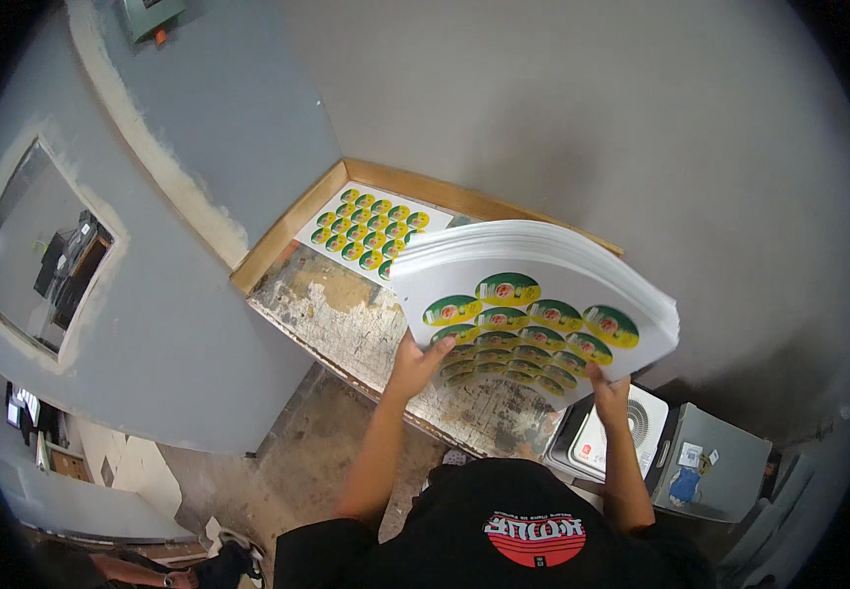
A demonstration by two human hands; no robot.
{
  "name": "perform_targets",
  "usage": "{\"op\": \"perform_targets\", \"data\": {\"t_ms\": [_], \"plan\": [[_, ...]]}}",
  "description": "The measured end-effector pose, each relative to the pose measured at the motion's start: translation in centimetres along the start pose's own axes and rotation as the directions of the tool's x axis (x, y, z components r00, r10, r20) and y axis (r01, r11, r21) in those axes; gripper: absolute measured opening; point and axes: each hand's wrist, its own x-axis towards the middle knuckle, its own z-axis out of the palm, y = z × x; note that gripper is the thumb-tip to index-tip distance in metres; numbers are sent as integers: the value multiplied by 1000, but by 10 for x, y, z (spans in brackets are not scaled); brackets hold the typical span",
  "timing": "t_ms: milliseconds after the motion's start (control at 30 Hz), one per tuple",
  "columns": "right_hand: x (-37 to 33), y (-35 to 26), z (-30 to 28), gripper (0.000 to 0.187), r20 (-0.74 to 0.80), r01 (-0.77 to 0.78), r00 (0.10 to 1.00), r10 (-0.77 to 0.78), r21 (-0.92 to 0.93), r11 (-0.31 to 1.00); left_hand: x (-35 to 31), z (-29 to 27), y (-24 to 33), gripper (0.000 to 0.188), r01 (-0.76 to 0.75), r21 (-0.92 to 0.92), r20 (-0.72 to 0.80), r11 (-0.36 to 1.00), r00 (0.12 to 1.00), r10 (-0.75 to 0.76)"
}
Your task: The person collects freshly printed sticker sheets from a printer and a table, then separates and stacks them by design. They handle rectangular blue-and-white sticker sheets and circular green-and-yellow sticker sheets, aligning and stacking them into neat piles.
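A thick stack of white printed sheets (555,316) is raised in front of me, bowed upward in the middle. Rows of green and yellow oval labels cover the face turned toward me. My left hand (415,365) grips the stack's lower left side, thumb on the printed face. On the lower right side, my right hand (610,395) clasps it the same way. The fingers behind the sheets are hidden. Beyond the stack, another sheet or pile with the same oval labels (354,232) lies flat on the worn table (346,312), partly covered by the stack.
A wooden ledge (292,221) borders the table's far and left sides against the walls. A white device with a round grille (633,432) and a grey cabinet (715,461) stand at the right. Another person's arm (135,569) shows at the lower left.
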Motion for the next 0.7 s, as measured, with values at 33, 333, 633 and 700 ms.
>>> {"op": "perform_targets", "data": {"t_ms": [33, 333, 633, 700], "plan": [[5, -5, -6, 47, -9, 14, 1000, -14, 41, 999, 8, 0, 8, 61, 46, -2, 33, 999, 998, -45], [73, -122, -26, 66, -74, 543, 831, -551, -103, 833, 50, 4, 136, 68, -461, 393, -90, 796, 842, 532], [90, -144, -33, 40, 149, 769, 592, -792, -398, 500, 49, 6, 142, 48, -596, 538, 22, 596, 717, 697], [93, -144, -33, 39, 141, 769, 585, -799, -411, 490, 56, 1, 143, 47, -644, 554, 113, 528, 686, 719]]}}
